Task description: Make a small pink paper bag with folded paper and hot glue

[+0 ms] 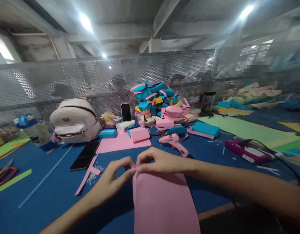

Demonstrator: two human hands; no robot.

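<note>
A pink sheet (164, 201), like craft paper or foam, hangs toward me over the front of the blue table. My left hand (115, 177) pinches its upper left corner between thumb and fingertips. Right beside it, my right hand (157, 161) is closed on the same edge, thumb toward me. A narrow folded strip runs down the sheet's left side. Just beyond my right hand lies a pink glue gun (174, 143). Cut pink strips (88, 175) with small white bits around them are left of my left hand.
A white backpack (75, 120), a bottle (36, 131) and a black phone (85, 156) stand or lie left. A heap of pink, blue and yellow pieces (162, 100) rises behind. Scissors (6, 174) lie far left; a purple box with a cable (247, 152) is right. A perforated metal screen (96, 78) closes the back.
</note>
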